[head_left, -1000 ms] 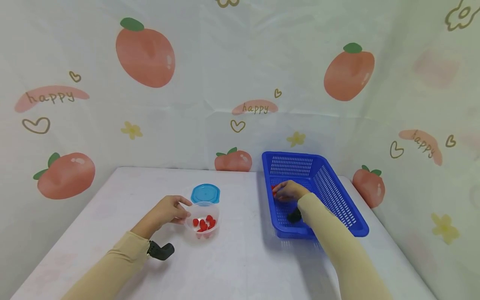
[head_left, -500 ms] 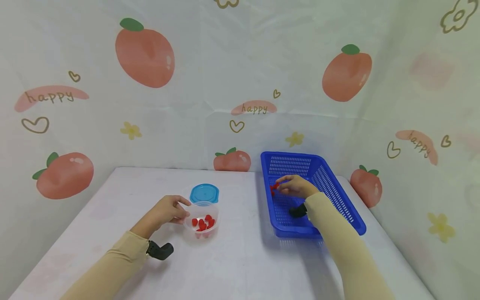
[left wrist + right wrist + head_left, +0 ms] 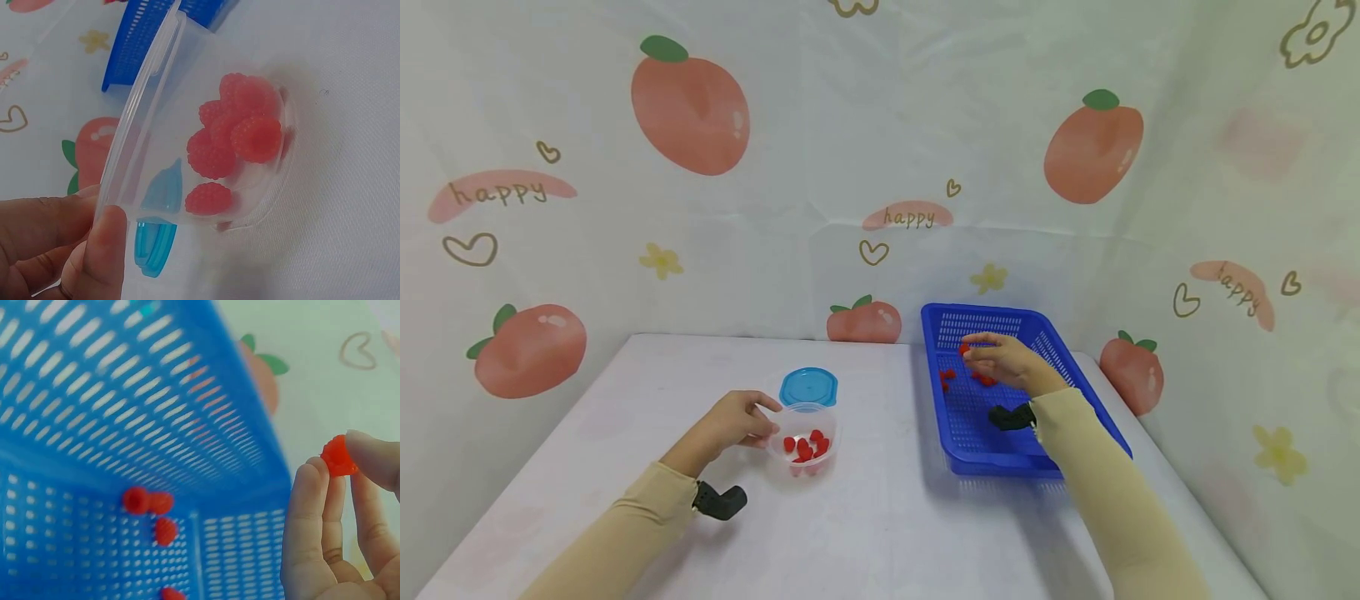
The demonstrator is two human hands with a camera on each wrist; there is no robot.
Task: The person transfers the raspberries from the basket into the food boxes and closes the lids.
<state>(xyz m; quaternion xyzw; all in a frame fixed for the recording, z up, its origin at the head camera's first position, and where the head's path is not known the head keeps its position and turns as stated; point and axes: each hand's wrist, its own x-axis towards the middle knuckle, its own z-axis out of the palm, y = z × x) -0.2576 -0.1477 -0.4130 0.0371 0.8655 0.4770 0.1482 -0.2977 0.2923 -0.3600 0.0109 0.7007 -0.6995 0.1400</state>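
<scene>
My left hand [image 3: 741, 419] pinches the rim of a clear plastic tub [image 3: 169, 125] between thumb and fingers. Several raspberries [image 3: 212, 153] lie at the bottom of that tub. Over the blue basket [image 3: 1033, 463], my right hand [image 3: 1003, 360] holds one raspberry [image 3: 338, 456] between thumb and fingertips, raised above the basket floor. More raspberries [image 3: 165, 531] lie in the basket, close to its wall and corner in the right wrist view. Others near the hand [image 3: 983, 379] are partly hidden beneath it in the head view.
Just behind the tub lies a blue lid [image 3: 808, 387] on the white table [image 3: 880, 525]. The basket's raised walls stand around the right hand. A cloth backdrop with printed fruit [image 3: 865, 322] hangs right behind the table.
My right hand has lifted from the basket's left side and moved rightward with a raspberry, uncovering others on the basket floor. The left hand has stayed at the tub.
</scene>
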